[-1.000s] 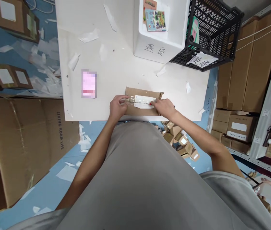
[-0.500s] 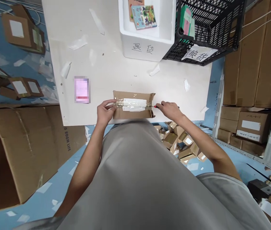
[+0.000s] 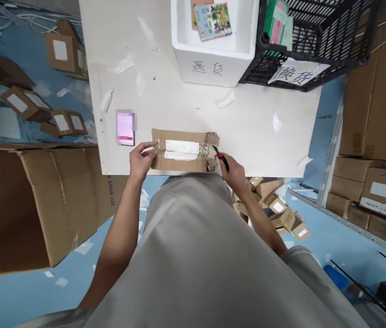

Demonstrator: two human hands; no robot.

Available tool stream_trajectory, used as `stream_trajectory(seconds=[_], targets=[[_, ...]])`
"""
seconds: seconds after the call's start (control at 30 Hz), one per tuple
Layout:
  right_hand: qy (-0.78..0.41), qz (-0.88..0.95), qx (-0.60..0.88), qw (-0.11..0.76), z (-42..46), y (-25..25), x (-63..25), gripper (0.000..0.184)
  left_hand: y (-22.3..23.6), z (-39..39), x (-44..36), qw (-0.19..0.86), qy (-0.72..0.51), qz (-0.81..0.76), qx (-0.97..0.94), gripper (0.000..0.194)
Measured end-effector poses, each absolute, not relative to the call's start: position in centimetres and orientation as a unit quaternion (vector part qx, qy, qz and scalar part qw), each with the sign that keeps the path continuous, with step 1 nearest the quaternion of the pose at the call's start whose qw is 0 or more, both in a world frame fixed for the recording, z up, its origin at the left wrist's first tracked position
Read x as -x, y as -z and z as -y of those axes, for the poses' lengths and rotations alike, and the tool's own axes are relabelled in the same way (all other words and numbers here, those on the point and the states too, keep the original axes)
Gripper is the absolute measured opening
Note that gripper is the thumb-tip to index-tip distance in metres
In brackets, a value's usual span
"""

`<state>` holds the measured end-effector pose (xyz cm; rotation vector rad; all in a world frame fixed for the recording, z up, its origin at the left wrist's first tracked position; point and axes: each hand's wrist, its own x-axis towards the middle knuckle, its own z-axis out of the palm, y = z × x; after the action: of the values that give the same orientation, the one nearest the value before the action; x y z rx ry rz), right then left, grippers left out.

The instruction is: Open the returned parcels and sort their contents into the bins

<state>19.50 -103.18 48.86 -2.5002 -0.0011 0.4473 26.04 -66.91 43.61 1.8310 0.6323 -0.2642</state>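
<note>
A flat brown cardboard parcel [image 3: 182, 159] with a white label and clear tape lies at the near edge of the white table [image 3: 247, 132]. My left hand [image 3: 140, 159] grips the parcel's left end, fingers curled over it. My right hand [image 3: 231, 169] is closed round a small red-and-black cutter [image 3: 221, 158], whose tip sits at the parcel's right end. A phone [image 3: 125, 127] with a pink screen lies just left of the parcel.
A white foam box [image 3: 213, 68] with picture books and a black plastic crate [image 3: 316, 41] stand at the table's far side. Paper scraps litter the table. A large open carton [image 3: 35, 200] stands left. Small boxes lie on the blue floor; stacked cartons fill the shelves at right.
My right hand drew the cutter along the top from left to right, then dropped to the parcel's right end near the table edge. The left hand kept its hold on the left end.
</note>
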Motion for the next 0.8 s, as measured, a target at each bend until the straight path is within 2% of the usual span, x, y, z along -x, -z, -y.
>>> stream_trajectory(seconds=[0.13,0.23,0.37,0.47,0.53,0.8], targets=[[-0.2,-0.062,0.934,0.289,101.4,-51.2,-20.5,0.041,-43.5,68.3,-25.4,0.542,0.139,-0.22,-0.799,0.038],[-0.256,-0.108,0.932,0.233,100.2,-52.4,-21.5,0.037,-44.1,69.8,-25.1,0.454,0.099,-0.149,-0.873,0.036],[-0.302,-0.131,0.926,0.186,99.1,-53.7,-22.2,0.038,-45.5,74.0,-25.6,0.363,0.023,0.072,-0.929,0.05],[-0.309,-0.127,0.927,0.168,98.4,-54.5,-22.3,0.041,-45.5,78.0,-26.6,0.361,0.081,0.271,-0.889,0.052],[-0.314,-0.129,0.928,0.152,98.0,-54.9,-22.5,0.043,-44.6,80.0,-27.1,0.352,0.117,0.34,-0.864,0.054],[-0.331,-0.152,0.922,0.129,96.6,-55.2,-23.5,0.045,-40.8,80.5,-27.0,0.375,0.117,0.364,-0.844,0.057]])
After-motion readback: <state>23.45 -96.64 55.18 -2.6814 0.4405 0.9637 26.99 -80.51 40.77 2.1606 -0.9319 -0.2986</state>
